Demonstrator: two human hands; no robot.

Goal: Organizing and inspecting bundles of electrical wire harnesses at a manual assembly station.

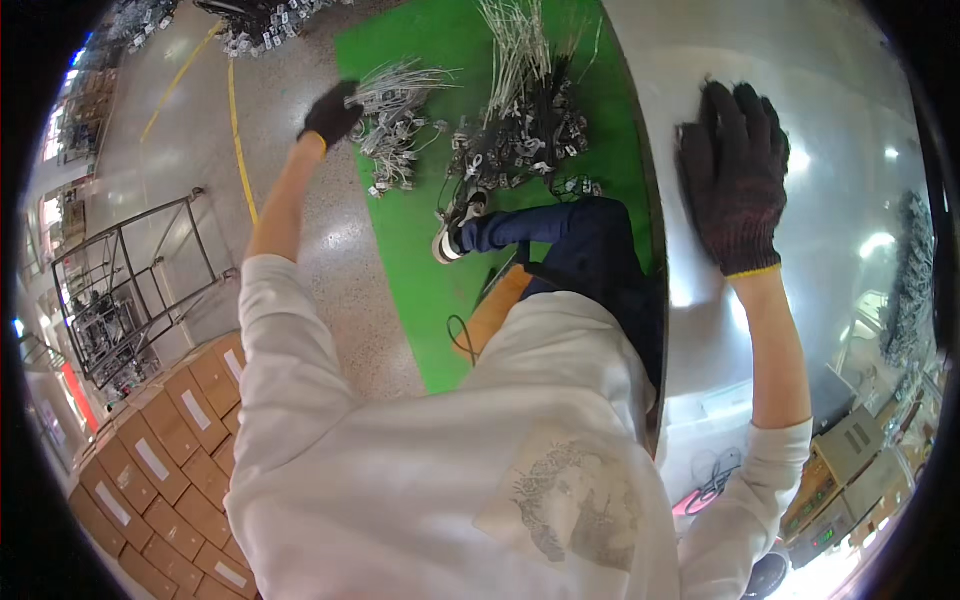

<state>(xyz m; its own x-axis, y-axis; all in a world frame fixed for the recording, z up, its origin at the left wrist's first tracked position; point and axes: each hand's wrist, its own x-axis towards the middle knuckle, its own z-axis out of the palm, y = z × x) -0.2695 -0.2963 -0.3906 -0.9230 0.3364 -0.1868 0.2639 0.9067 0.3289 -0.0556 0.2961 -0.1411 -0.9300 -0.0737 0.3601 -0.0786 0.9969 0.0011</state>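
Note:
My left hand, in a dark knitted glove, reaches out to the left and down. Its fingers close at the left end of a bundle of grey cables with small connectors; the fingertips are partly hidden there. To the right of that bundle, a larger pile of black and pale cables with connectors rests on the green mat. My right hand, gloved alike with a yellow cuff edge, lies palm down with fingers stretched on the shiny metal table, holding nothing.
An orange-padded stool stands beside my leg. Stacked cardboard boxes fill the lower left, with a metal frame rack beyond. More cables lie at the far left. Grey equipment boxes and a cable heap are at right.

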